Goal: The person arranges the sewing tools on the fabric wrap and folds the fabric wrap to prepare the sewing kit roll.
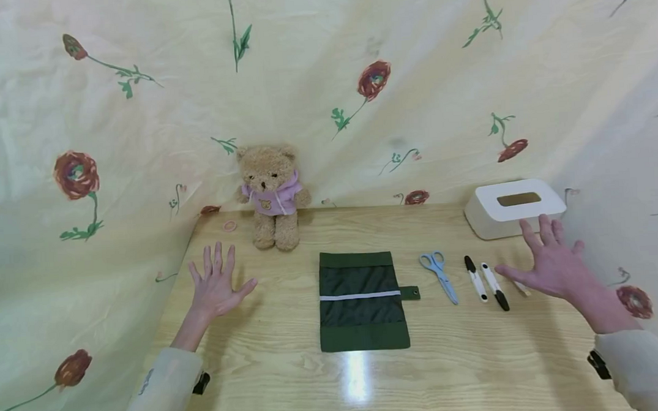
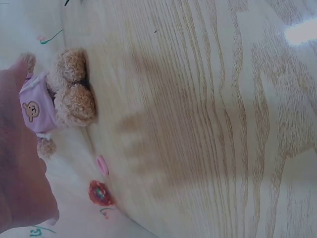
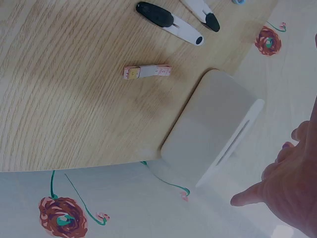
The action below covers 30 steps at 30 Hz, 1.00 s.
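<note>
L hand [image 1: 217,290]: fingers straight & fanned, thumb out, released, hovering over the light wood-grain table [image 1: 270,380]. R hand [image 1: 554,260]: same, fingers spread & released, up in the air nr the table's R side.

Under/beside R thumb, a small folded pale-pink paper-like tape measure [image 3: 147,71] lies flat, partly hidden in head view. Just L of it, two slim black-and-white plastic tools [image 1: 476,280] side by side, black ends pointing opp. ways. Beyond R fingertips: a white rounded plastic tissue box [image 1: 492,220] w/ oval slot, at the far R corner.

Nr L fingertips: a pink ring [image 1: 229,226] at the far edge; next to it, a fluffy tan teddy bear [image 1: 273,195] in a lilac hoodie, upright by the backdrop.

Btwn the hands, a dark-green fabric pouch [image 1: 362,337], unfolded flat, w/ a white strip across & a snap tab on its R. R of that, pale-blue scissors [image 1: 442,275], handles away from the person. Cream floral cloth [image 1: 165,114] hangs behind & both sides.
</note>
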Each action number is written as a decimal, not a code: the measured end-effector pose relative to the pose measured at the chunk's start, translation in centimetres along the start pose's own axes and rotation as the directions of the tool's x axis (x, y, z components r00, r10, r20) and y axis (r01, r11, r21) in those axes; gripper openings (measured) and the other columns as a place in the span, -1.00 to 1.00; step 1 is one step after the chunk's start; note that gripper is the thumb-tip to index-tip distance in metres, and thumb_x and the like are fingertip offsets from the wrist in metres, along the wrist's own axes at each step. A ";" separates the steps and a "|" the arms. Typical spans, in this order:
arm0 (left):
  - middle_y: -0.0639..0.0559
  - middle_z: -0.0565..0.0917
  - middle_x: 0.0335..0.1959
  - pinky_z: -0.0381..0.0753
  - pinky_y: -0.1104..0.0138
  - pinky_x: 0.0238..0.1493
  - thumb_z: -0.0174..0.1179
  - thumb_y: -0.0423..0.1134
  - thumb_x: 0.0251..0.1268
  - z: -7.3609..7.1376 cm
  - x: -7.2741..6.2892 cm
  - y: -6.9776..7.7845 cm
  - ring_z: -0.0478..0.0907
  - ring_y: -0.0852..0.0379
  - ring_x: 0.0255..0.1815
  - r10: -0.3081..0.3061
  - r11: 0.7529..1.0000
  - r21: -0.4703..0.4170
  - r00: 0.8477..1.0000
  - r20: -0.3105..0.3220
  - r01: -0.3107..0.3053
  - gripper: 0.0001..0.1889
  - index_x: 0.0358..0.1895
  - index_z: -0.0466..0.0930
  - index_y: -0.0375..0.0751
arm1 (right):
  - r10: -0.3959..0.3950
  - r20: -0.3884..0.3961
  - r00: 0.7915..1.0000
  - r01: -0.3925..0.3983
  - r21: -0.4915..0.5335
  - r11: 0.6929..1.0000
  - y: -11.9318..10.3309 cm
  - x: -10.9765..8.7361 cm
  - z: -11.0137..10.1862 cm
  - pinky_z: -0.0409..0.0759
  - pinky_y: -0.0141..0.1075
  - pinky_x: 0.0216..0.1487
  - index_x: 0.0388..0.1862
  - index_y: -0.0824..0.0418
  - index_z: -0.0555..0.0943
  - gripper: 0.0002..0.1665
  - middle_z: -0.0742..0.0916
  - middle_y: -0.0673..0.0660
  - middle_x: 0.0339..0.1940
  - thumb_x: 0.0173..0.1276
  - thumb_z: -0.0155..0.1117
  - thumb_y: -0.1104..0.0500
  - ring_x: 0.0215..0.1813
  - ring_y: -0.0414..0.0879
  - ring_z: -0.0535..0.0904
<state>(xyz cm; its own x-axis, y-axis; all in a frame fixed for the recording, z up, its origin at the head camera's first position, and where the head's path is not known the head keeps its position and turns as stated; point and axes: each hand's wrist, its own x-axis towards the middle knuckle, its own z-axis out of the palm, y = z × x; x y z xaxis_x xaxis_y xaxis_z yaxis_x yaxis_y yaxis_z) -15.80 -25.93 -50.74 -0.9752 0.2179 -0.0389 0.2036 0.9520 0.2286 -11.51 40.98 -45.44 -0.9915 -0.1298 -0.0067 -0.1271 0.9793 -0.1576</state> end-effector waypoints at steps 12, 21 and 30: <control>-0.52 0.31 0.37 0.24 -0.26 0.26 0.16 -0.06 0.43 0.4 -0.8 0.4 0.39 -0.43 0.27 0.016 0.991 -0.131 0.992 -0.127 -0.033 -0.23 0.48 0.10 -0.52 | -0.071 -0.037 0.997 0.075 0.130 0.989 -0.9 1.0 0.4 0.45 0.34 -0.08 0.44 0.63 0.11 0.01 0.43 0.72 0.19 0.39 0.32 -0.05 0.11 0.58 0.47; -0.22 0.72 -0.18 0.65 0.08 -0.21 0.29 -0.45 0.29 4.0 -1.7 6.6 0.69 -0.11 -0.22 0.067 0.877 -0.454 0.976 -0.205 -0.156 -0.67 0.11 0.60 -0.48 | 0.022 0.092 0.995 -0.077 0.652 0.755 -5.3 3.2 4.6 0.68 -0.15 -0.30 0.23 0.70 0.35 -0.46 0.66 0.54 -0.09 0.43 0.21 0.34 -0.17 0.29 0.69; -0.24 0.46 0.10 0.46 -0.02 0.08 0.44 -0.34 0.18 9.9 -0.9 12.7 0.41 -0.17 0.09 0.192 0.831 -0.517 0.978 -0.080 -0.206 -0.34 0.35 0.41 -0.38 | 0.080 0.191 0.978 -0.160 0.453 0.877 -7.7 6.0 8.6 0.56 0.09 -0.06 0.28 0.72 0.23 -0.15 0.59 0.58 -0.07 0.23 0.40 0.23 -0.09 0.33 0.58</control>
<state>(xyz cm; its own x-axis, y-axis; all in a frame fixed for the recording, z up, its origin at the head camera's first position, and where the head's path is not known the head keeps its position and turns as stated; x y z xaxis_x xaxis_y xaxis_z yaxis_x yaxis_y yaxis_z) -11.48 -11.92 -57.43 -0.9216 0.3790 0.0842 0.3250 0.6346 0.7011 -16.20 31.31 -52.71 -0.9750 -0.0782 -0.2081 0.0599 0.8089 -0.5848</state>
